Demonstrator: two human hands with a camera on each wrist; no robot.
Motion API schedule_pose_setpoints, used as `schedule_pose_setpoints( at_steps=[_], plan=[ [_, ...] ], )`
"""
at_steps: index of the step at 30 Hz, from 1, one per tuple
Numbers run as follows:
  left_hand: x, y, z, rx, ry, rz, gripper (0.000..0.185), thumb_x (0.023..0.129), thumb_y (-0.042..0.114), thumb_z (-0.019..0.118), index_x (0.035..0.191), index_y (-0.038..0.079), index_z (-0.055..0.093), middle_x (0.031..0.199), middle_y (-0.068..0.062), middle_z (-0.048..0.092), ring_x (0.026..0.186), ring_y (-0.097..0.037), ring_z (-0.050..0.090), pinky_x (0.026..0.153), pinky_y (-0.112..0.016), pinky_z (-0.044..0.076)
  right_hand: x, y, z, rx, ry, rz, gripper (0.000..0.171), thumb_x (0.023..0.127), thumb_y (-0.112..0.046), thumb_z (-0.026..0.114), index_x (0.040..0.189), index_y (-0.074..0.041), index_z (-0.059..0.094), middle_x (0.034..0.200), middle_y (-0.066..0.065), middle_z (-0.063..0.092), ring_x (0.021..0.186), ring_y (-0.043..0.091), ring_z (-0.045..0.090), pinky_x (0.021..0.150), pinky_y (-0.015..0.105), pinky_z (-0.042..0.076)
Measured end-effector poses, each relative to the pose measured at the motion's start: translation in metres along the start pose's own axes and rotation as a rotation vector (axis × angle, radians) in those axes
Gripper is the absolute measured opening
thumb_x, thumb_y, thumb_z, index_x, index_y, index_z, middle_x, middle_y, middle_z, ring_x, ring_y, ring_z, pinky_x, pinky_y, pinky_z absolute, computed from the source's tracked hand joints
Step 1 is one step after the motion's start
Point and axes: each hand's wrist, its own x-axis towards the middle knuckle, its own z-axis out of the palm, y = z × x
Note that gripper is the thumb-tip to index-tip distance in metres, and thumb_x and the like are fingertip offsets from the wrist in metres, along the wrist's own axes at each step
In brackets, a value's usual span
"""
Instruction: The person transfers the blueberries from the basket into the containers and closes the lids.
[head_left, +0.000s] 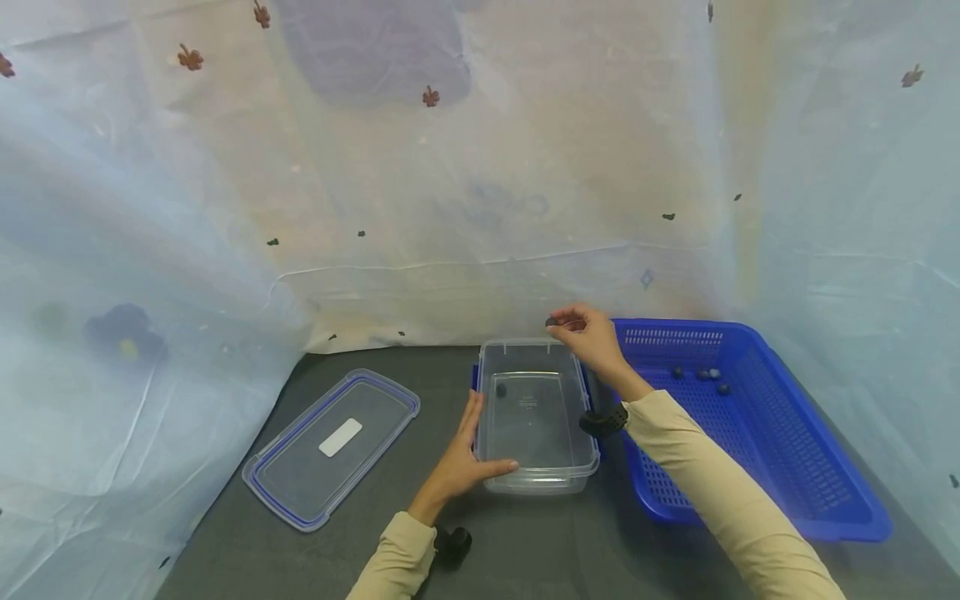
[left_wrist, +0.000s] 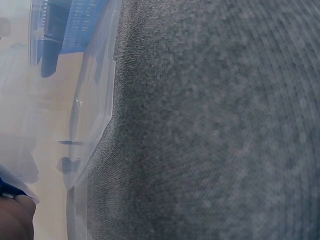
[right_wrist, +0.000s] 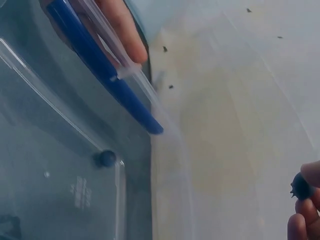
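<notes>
Right hand point(head_left: 592, 337) pinches 1 small dark blue round berry-like piece point(head_left: 551, 322) between thumb and fingertips, grip closed on it and held raised above the far rim of the clear rectangular plastic container point(head_left: 537, 482), probably so the piece sits over the open top. In the right wrist view the same piece point(right_wrist: 301, 186) shows at the fingertips point(right_wrist: 300, 220), dark, roundish, with tiny spiky points on 1 side, well above the container floor. Left hand point(head_left: 461, 462) lies flat-fingered against the container's near-left wall, thumb along the front rim, not curled round anything; it looks like a steadying touch so the box stays put on the dark grey bench point(head_left: 525, 550). 1 matching dark piece point(head_left: 501, 388) already lies on the container floor, below and left of the right-hand grip, also seen from the right wrist point(right_wrist: 106, 158). Just right of the grip sits the blue perforated plastic basket point(head_left: 825, 517), touching or nearly touching the container, with a few more dark pieces point(head_left: 703, 377) inside. Well left of the left-hand grip lies the clear blue-rimmed lid point(head_left: 330, 448), flat on the bench, off the container. Left wrist view mostly shows bench cloth and the container wall.
</notes>
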Motion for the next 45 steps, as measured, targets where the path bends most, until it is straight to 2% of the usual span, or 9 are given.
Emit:
schedule_pose_setpoints(
  at_steps=[10,18,22,27,37,44,45],
  plan=[
    [0.0,0.004,-0.003,-0.01,-0.015,-0.004,0.117,0.075,0.032,0.084,0.157,0.017,0.002,0.161,-0.006,-0.012,0.144,-0.035,-0.005,0.106,-0.066,0.012,0.009,0.003,0.039,0.023,-0.042,-0.041,0.022,0.086,-0.006,0.073,0.105,0.003,0.069,0.096,0.015,0.067,0.09,0.03,0.063,0.077,0.041,0.052],
    [-0.007,0.037,-0.006,-0.023,-0.05,-0.005,0.117,0.076,0.027,0.084,0.154,-0.001,0.002,0.158,-0.022,-0.011,0.142,-0.044,-0.004,0.106,-0.068,0.011,0.006,0.012,0.061,0.012,-0.059,0.013,0.022,0.085,-0.007,0.075,0.104,0.002,0.069,0.096,0.013,0.068,0.09,0.028,0.064,0.08,0.041,0.052],
    [-0.005,0.025,-0.004,-0.015,-0.037,-0.003,0.117,0.076,0.029,0.084,0.155,0.003,0.002,0.159,-0.018,-0.011,0.142,-0.042,-0.004,0.105,-0.069,0.011,0.005,0.016,0.068,0.018,-0.065,0.061,0.023,0.085,-0.008,0.074,0.105,0.002,0.069,0.097,0.013,0.068,0.091,0.028,0.063,0.078,0.04,0.051],
    [-0.002,0.006,-0.002,0.007,-0.028,-0.004,0.118,0.076,0.039,0.082,0.157,0.011,0.002,0.161,-0.01,-0.01,0.144,-0.038,-0.002,0.105,-0.068,0.013,0.007,0.023,0.075,0.017,-0.087,0.143,0.025,0.086,-0.008,0.074,0.107,0.002,0.069,0.098,0.013,0.067,0.094,0.029,0.061,0.079,0.041,0.051],
    [-0.001,0.004,-0.002,-0.002,-0.027,0.011,0.116,0.076,0.041,0.081,0.157,0.014,0.002,0.161,-0.009,-0.011,0.144,-0.037,-0.004,0.106,-0.068,0.013,0.008,0.034,0.085,-0.05,-0.109,0.22,0.024,0.084,-0.007,0.074,0.105,0.005,0.07,0.096,0.016,0.069,0.093,0.032,0.063,0.079,0.042,0.052],
    [-0.011,0.045,-0.007,-0.027,-0.047,-0.007,0.111,0.079,0.025,0.081,0.155,0.003,0.003,0.158,-0.021,-0.011,0.142,-0.043,-0.003,0.106,-0.068,0.013,0.008,0.045,0.093,-0.088,-0.085,0.291,0.023,0.081,-0.008,0.076,0.101,0.003,0.072,0.095,0.014,0.069,0.093,0.031,0.063,0.084,0.042,0.049],
    [-0.011,0.045,-0.007,-0.027,-0.048,-0.008,0.111,0.079,0.025,0.081,0.155,0.003,0.003,0.158,-0.021,-0.011,0.142,-0.044,-0.003,0.106,-0.068,0.013,0.008,0.047,0.094,-0.088,-0.081,0.296,0.023,0.081,-0.007,0.076,0.1,0.003,0.072,0.095,0.013,0.069,0.093,0.031,0.063,0.085,0.043,0.049]
  ],
)
